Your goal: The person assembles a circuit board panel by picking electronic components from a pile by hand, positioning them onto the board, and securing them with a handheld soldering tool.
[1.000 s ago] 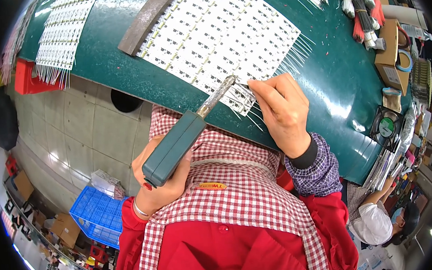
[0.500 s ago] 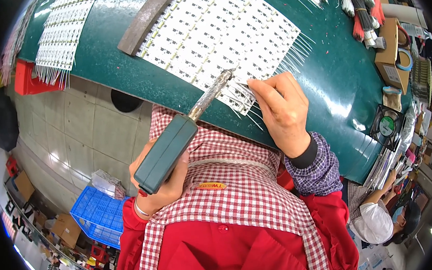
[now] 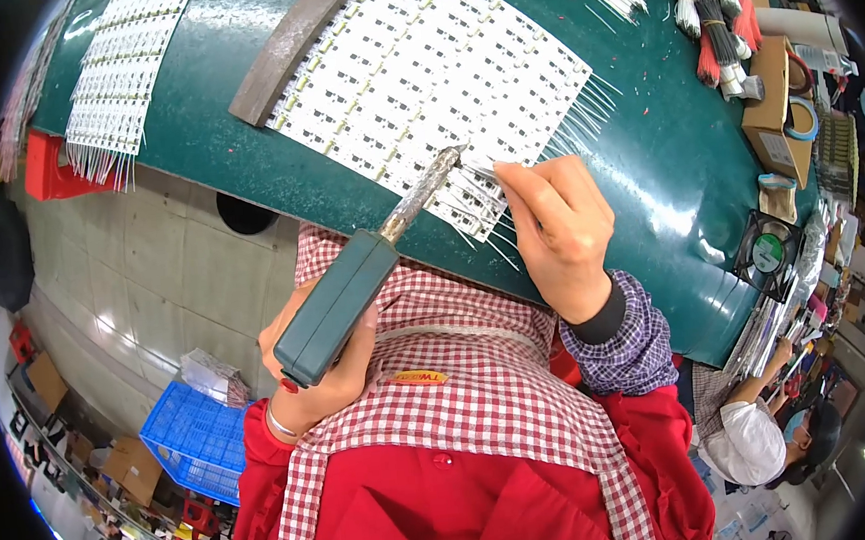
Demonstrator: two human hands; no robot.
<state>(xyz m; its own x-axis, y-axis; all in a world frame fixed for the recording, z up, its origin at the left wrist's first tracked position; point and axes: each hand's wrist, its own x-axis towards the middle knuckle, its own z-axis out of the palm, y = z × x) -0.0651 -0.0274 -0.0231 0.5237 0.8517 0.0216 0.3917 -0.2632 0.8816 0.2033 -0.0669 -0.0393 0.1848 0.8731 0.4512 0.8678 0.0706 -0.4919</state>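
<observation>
My left hand is closed round the dark green handle of a soldering iron. The iron's metal barrel points up and to the right, its tip over the near part of a white circuit board panel. Rows of small dark components cover that panel. Close to the tip, my right hand pinches a thin white wire between thumb and forefinger. The fingers partly hide the wire, and whether the tip touches it cannot be made out. More thin white wires stick out from the panel's right and near edges.
A dark bar lies along the panel's left edge on the green table. Another wired panel overhangs the table at left. Wire bundles, a cardboard box and a fan stand right. A co-worker sits beyond.
The whole view has shifted slightly, with the table and panel a little further left. Both hands and the soldering iron keep nearly the same place over the panel.
</observation>
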